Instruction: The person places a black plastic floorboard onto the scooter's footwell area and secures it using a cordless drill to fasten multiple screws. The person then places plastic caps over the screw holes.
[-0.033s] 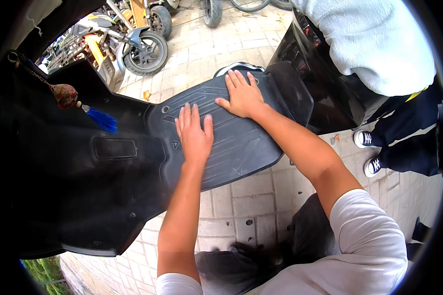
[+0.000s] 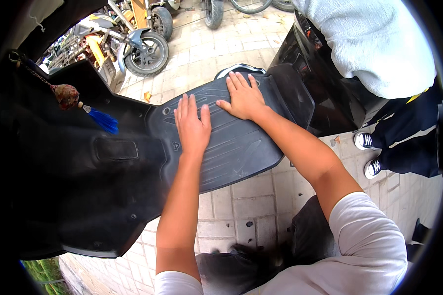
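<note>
spreading palm down over a grooved black footboard (image 2: 236,157), the right grip (image 2: 245,101) has its fingers slightly fanned and its thumb out to the left. just left of it, the left grip (image 2: 192,130) is flat too, fingers straight and close together, thumb held apart toward the right grip. the footboard runs beneath both; how firmly either palm presses, i cannot tell. a round fitting (image 2: 166,111) sits just left of the left grip's fingers, and a small triangular mark (image 2: 175,146) lies nearer its wrist. farther left, a black front panel (image 2: 79,191) carries a rectangular cover (image 2: 115,149); up and left of the left grip hang a patterned ball (image 2: 66,97) and a blue tassel (image 2: 103,120). right of the right grip stands a glossy black casing (image 2: 330,93), and past it another person's dark trousers (image 2: 408,160) and laced shoes (image 2: 364,140). pale paving (image 2: 241,206) spreads below the footboard; far beyond both grips is a parked motorbike's wheel (image 2: 147,54).
</note>
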A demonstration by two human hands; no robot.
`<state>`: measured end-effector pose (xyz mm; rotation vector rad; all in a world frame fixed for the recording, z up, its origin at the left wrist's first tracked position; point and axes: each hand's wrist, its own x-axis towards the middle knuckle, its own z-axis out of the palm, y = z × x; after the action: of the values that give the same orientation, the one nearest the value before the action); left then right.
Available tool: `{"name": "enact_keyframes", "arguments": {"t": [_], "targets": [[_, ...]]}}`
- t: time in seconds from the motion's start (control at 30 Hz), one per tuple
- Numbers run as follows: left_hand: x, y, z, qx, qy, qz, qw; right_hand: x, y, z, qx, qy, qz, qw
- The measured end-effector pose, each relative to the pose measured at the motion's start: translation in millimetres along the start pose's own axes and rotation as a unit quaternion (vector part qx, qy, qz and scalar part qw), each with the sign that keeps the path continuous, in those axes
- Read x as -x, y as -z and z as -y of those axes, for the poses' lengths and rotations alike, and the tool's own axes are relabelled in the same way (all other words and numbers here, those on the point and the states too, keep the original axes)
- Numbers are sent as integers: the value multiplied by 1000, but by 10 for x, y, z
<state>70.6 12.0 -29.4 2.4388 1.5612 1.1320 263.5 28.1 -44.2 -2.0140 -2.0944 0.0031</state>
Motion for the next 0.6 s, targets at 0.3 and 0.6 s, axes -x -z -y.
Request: {"name": "enact_keyframes", "arguments": {"t": [0.3, 0.6], "targets": [[-1144, -199, 564, -131, -162, -131, 969, 14, 8, 19, 11, -3, 7, 1000], [-1019, -263, 1042, 14, 73, 152, 986, 48, -31, 1, 1, 15, -25, 1000]]}}
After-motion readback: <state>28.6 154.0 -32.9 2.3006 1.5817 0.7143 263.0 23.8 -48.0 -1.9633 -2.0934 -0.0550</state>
